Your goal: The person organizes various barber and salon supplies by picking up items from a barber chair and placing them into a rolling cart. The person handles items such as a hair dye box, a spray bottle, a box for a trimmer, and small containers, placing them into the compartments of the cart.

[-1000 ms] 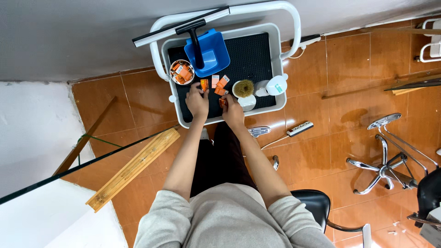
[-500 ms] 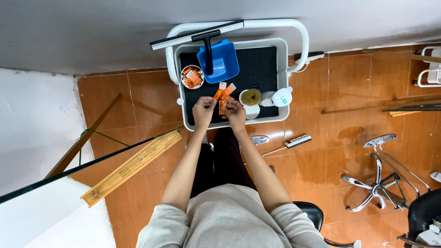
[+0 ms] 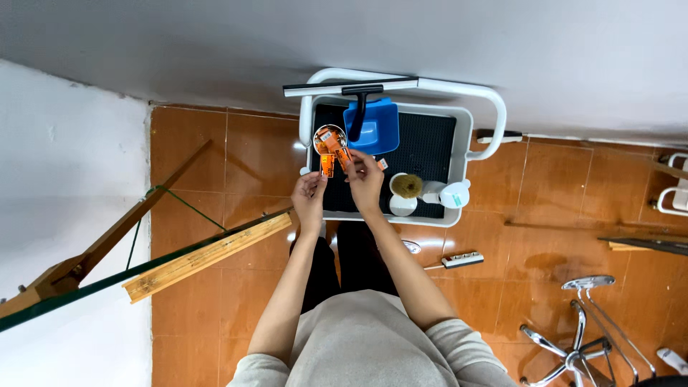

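— What's in the cart (image 3: 473, 125)?
— A blue bin (image 3: 373, 127) upper centre, and a small cup (image 3: 330, 136) of orange packets.
— The hands?
— Left hand (image 3: 309, 195) pinches one orange packet (image 3: 327, 165); right hand (image 3: 365, 179) grips another, just below the cup.

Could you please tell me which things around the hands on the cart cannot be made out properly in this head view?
- Orange packets in the left hand: print too small to tell.
- Round container: contents hidden by the packets above it.
- Right hand: its fingers cover what they pinch.
- Blue dustpan: partly covered by the squeegee.
- Swivel chair base: cut off by the bottom edge.
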